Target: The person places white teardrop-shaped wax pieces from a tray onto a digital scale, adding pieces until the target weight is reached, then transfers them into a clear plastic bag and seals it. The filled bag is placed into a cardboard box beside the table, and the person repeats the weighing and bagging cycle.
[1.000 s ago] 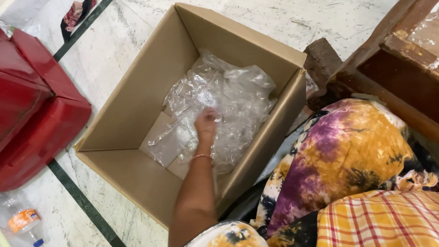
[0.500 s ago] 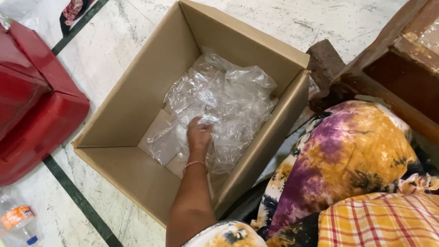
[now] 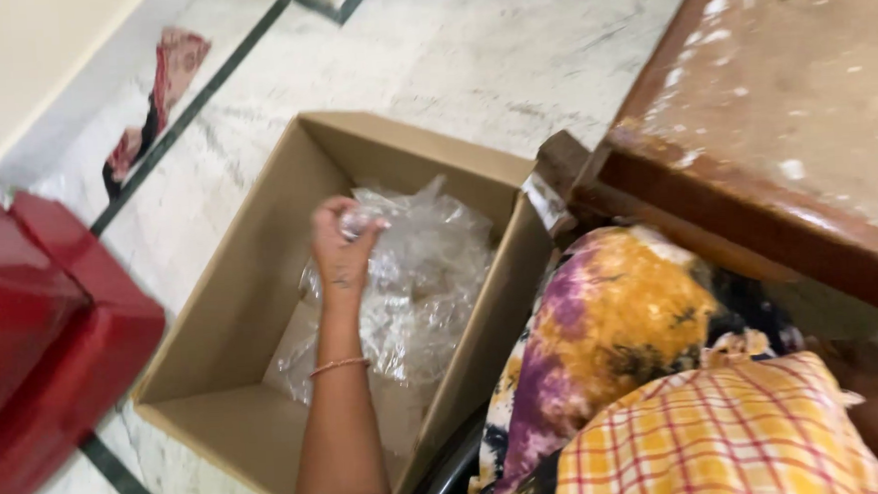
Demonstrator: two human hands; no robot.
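**A:** So, where do things stand inside the cardboard box [image 3: 224, 306]?

**B:** Your left hand [image 3: 342, 250] is raised over the middle of the box. Its grip is closed, with the fingertips pinched on a bunched bit of the clear plastic wrap [image 3: 431, 277]. A thin bangle [image 3: 337, 365] sits on that wrist.

**A:** And the rest of the wrap?

**B:** Nearly all of it lies crumpled on the bottom of the box, heaped against the wall nearest your lap. Only the pinched part is lifted, and it has not passed the rim. So I judge that you have the wrap in hand, but none of it is out of the box.

**A:** Is anything else in the box?

**B:** I can't see anything. The wrap is see-through but creased and shiny, so something small under it could be hidden. The near corner of the box shows bare cardboard.

**A:** What about your right hand?

**B:** It's out of view, so I can't tell what its grip is doing.

**A:** What lies around the box?

**B:** A red case [image 3: 33, 338] stands just beside the box, on the side away from your lap. A wooden surface [image 3: 783, 119] is just past the far corner on your lap's side, and a corner of it almost meets the box. Beyond the box, a scrap of patterned cloth [image 3: 156, 101] lies well apart on the marble floor [image 3: 469, 45].
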